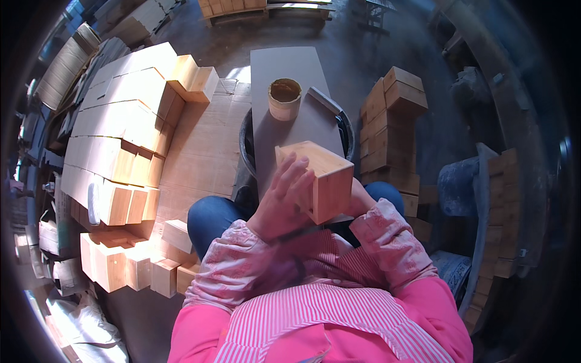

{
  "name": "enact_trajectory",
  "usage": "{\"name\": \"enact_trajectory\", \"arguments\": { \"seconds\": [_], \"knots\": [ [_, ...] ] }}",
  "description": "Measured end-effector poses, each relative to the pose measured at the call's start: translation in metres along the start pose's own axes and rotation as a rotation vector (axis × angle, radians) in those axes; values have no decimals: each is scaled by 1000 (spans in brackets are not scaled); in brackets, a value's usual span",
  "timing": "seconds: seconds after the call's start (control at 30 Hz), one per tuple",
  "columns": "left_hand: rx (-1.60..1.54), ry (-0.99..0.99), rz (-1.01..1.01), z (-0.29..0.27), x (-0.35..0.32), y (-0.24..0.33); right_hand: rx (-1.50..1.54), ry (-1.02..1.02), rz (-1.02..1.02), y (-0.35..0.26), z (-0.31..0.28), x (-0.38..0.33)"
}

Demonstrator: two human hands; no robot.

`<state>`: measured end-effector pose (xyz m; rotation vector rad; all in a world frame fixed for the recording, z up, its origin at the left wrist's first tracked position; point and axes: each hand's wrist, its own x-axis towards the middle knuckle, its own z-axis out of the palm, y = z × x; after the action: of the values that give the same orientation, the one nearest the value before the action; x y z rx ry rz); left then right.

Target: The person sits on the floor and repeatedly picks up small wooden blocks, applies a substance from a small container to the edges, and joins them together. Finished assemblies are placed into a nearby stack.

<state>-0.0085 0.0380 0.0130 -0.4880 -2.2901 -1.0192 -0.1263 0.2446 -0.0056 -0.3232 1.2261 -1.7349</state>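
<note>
A light wooden box (333,187) is held up in front of me, tilted, above the near end of a board. My right hand (361,198) grips it from its right side, and the box hides most of those fingers. Along the box's left side lies my left hand (283,192), its fingers stretched out and slightly apart; its thumb side is blurred. Beyond the box, a round pale tub (284,107) with a brownish inside stands on the grey board (284,60). A narrow grey-white strip-like piece (325,100) rests near the board's right edge.
Stacked wooden boxes (115,151) fill the left on cardboard (196,139), with more boxes (139,260) nearer me. Another stack (387,133) stands on the right, beside a blue container (458,186). A dark round rim (247,142) shows under the board. A loaded pallet (239,11) is farther off.
</note>
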Motion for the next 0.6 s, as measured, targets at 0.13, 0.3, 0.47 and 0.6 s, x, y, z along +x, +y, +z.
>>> {"name": "enact_trajectory", "arguments": {
  "seconds": [0.13,0.3,0.47,0.6],
  "knots": [
    [-133,-66,-22,-6,-6,19,358,2,107,3,5,5],
    [-358,192,-422,0,2,17,326,107,-43,11,13,5],
    [-529,194,-829,5,15,-9,476,61,-69,21,11,10],
    [-525,105,-815,5,13,-16,413,127,-68,26,6,11]
  ]
}}
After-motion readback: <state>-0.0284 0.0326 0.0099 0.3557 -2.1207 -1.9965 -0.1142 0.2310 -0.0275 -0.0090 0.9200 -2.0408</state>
